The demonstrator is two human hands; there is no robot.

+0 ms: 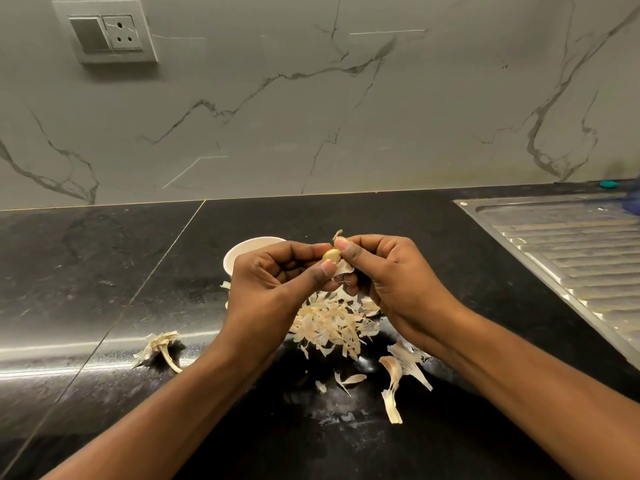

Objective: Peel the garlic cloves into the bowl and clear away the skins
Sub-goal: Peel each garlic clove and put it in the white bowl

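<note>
Mostly hidden bowl point(242, 249); contents unseen.

Two hands up, left hand point(273, 282) and right hand point(391, 275), and just one garlic clove point(331, 255) between them. One white bowl point(239, 252) at 12 o'clock. One heap of skins point(329, 323) dead centre, too many flakes to count. At 5 o'clock, at least five loose skin scraps point(391, 370). One bare garlic stalk point(161, 346) at 8 o'clock. One switch plate point(107, 34) at 11 o'clock, carrying one switch point(88, 34) and one socket point(123, 32). One steel draining board point(571, 244) at 3 o'clock.
</note>
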